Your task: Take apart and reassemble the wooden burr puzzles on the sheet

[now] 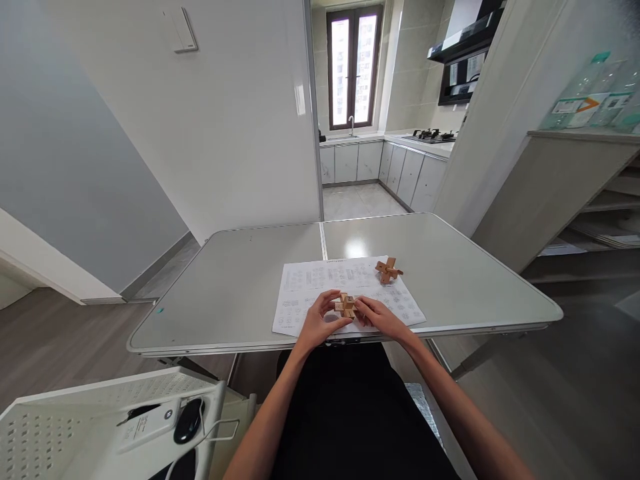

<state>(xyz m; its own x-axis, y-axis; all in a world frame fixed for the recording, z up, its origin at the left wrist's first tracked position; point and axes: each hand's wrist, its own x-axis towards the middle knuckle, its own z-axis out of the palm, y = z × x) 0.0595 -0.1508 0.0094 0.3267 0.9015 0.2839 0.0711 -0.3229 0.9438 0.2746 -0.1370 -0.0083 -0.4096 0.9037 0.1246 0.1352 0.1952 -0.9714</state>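
A small light-wood interlocking puzzle (347,305) is held between my two hands, just above a printed sheet. My left hand (321,317) closes on it from the left, thumb below and fingers above. From the right, my right hand (376,315) pinches its other side; some of those fingertips are hidden. The white instruction sheet (300,283), covered in small line drawings, lies under both hands near the table's front edge. On the sheet's upper right corner rests a second, darker brown wooden puzzle (388,270) with crossed pieces, apart from my hands.
The grey folding table (230,287) has a metal rim and a centre seam. At lower left, a white basket (55,427) holds a black mouse (189,421), a white box and a cable. Plastic bottles (595,93) stand on a shelf at right.
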